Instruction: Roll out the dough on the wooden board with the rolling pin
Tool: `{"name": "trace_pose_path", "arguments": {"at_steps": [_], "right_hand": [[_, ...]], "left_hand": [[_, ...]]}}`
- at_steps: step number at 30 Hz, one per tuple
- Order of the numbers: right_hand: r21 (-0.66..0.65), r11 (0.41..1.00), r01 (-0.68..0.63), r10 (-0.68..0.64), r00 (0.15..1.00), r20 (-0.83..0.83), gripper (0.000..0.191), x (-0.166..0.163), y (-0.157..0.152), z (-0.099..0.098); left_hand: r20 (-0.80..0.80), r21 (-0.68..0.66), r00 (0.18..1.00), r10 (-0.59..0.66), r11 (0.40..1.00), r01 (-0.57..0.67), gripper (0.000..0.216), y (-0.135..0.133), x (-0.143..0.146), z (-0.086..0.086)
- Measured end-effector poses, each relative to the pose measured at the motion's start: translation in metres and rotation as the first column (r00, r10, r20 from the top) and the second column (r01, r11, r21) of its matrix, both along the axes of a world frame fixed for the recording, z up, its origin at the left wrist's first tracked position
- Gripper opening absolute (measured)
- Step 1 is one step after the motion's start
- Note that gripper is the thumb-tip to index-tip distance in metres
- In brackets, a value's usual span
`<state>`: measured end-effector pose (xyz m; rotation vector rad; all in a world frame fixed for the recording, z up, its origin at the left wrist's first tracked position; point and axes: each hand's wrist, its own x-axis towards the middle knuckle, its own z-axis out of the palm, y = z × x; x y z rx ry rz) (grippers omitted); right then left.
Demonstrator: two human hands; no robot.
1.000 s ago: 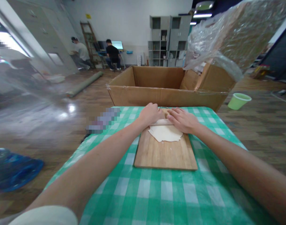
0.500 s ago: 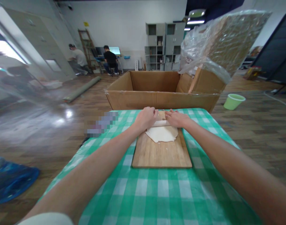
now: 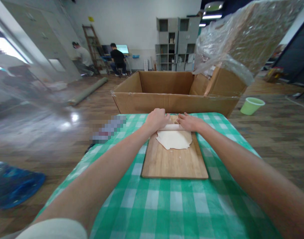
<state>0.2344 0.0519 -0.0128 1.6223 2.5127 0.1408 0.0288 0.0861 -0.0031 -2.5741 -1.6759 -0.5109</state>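
Beyond our hands, leftward, a yellow sign [image 3: 91,19] is too small to read. Our left hand [image 3: 155,119] bends over one end of the rolling pin [image 3: 173,127]; just nearer us, flat dough [image 3: 174,139] lies on a wooden board [image 3: 174,164]. Our right hand [image 3: 191,122], apart from the left, covers the pin's other end; how tightly either grips, we cannot tell.

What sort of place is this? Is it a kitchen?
It looks more like a workshop or office, though I can't be sure. There's a lit computer screen, a grey cabinet and a big open cardboard box.
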Motion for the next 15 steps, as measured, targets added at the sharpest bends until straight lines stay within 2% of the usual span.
{"name": "trace_pose_path", "arguments": {"at_steps": [8,15], "right_hand": [[0.015,1.000,0.015,-0.016,0.998,0.055,0.046,0.000,0.010,0.001],[0.024,0.998,0.063,-0.065,0.996,0.056,0.047,0.002,0.019,0.000]], "left_hand": [[-0.009,-0.051,0.999,0.040,0.998,-0.040,0.053,0.025,0.003,-0.005],[-0.043,-0.067,0.998,0.048,0.996,-0.051,0.054,0.037,0.003,-0.008]]}}
